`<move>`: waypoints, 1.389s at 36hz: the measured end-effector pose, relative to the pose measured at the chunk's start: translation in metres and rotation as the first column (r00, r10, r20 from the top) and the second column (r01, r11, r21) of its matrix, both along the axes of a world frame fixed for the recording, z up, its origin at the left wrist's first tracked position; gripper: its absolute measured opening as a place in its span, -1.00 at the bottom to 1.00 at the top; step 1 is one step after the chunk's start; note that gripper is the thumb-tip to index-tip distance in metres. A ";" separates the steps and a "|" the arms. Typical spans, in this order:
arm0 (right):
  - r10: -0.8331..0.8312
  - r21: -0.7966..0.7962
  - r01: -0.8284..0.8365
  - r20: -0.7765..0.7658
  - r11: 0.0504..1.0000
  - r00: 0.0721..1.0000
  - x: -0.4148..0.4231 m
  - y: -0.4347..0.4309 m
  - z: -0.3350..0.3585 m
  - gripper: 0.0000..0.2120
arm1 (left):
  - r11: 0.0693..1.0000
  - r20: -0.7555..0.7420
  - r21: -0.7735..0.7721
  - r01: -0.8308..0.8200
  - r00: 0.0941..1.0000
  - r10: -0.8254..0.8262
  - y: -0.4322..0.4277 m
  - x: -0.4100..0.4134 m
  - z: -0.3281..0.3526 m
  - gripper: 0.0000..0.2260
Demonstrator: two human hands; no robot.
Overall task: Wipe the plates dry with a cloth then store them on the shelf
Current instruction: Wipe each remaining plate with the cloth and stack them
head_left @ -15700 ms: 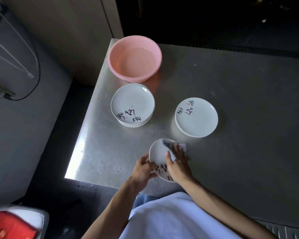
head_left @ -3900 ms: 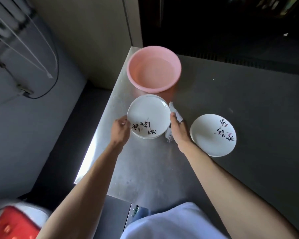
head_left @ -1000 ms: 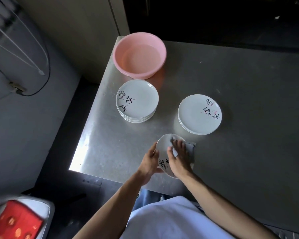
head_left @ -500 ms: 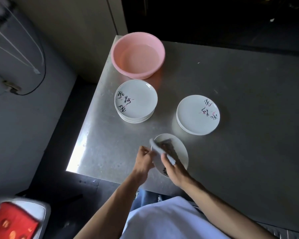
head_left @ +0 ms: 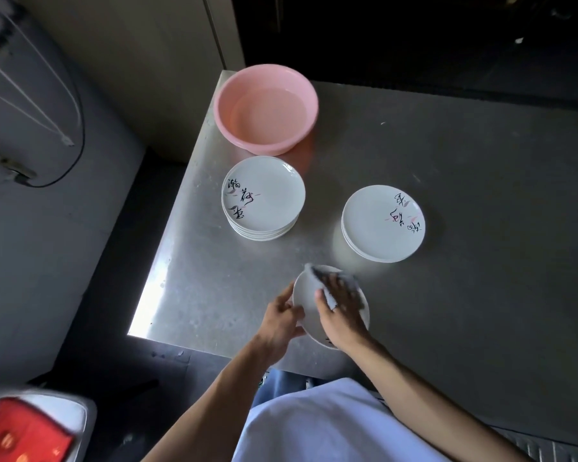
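Note:
A white plate (head_left: 307, 296) with black lettering is held tilted above the near edge of the steel table (head_left: 214, 271). My left hand (head_left: 281, 320) grips its left rim. My right hand (head_left: 342, 308) presses a grey-white cloth (head_left: 327, 278) flat against the plate's face, fingers spread over the cloth. A stack of several like plates (head_left: 263, 198) stands left of centre. A lower stack of plates (head_left: 383, 223) stands to its right.
A pink basin (head_left: 266, 108) holding water stands at the table's far left corner, just behind the left stack. The table's left edge drops to a dark floor. A red and white object (head_left: 24, 428) lies at the bottom left. A beige wall panel rises behind the basin.
The cloth has moved across the plate from its left rim to its upper right part, with my right hand now spread flat on it. Both stacks are unchanged.

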State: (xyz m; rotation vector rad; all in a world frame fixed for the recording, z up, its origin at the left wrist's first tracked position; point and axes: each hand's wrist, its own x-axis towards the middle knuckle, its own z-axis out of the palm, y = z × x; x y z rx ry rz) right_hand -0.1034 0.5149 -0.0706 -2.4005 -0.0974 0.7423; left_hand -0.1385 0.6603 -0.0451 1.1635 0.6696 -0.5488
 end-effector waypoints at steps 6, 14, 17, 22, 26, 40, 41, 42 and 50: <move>-0.197 0.202 0.234 -0.184 0.951 0.963 -0.007 0.010 0.021 -0.42 | 0.980 -0.080 0.115 -0.160 0.982 0.170 -0.001 0.009 0.003 -0.78; -0.026 0.188 0.055 -0.153 0.981 0.988 -0.008 0.004 0.024 -0.53 | 0.994 -0.054 0.093 -0.050 0.997 0.055 0.018 0.007 0.003 -0.77; -0.196 -0.027 0.195 -0.166 0.981 0.966 -0.002 0.005 0.016 -0.41 | 0.999 -0.041 0.031 0.035 0.999 -0.034 0.020 0.005 -0.003 -0.45; 0.114 0.350 -0.089 -0.053 0.933 0.992 -0.023 0.007 0.018 -0.53 | 0.987 0.043 0.023 0.159 0.986 -0.160 0.016 0.003 0.003 -0.68; -0.015 0.093 0.023 -0.087 0.995 0.996 -0.013 0.005 0.015 -0.49 | 0.997 0.028 -0.056 0.058 0.998 -0.056 0.018 0.000 -0.003 -0.46; -0.024 0.041 0.031 -0.149 0.999 0.989 -0.007 0.002 0.012 -0.45 | 0.999 -0.046 0.033 -0.014 0.999 0.015 0.023 -0.002 -0.009 -0.73; -0.081 -0.028 0.078 -0.151 0.997 0.985 -0.004 0.000 0.012 -0.43 | 1.000 -0.044 0.018 -0.013 0.999 0.014 0.023 -0.002 -0.009 -0.70; -0.130 -0.068 0.120 -0.171 0.990 0.977 -0.002 0.000 0.013 -0.40 | 1.000 -0.040 0.011 -0.003 0.999 0.004 0.022 -0.001 -0.008 -0.65; 0.138 0.288 -0.094 -0.138 0.953 0.981 -0.025 -0.004 0.018 -0.52 | 0.979 0.004 -0.040 0.198 0.980 -0.198 0.020 0.000 -0.003 -0.61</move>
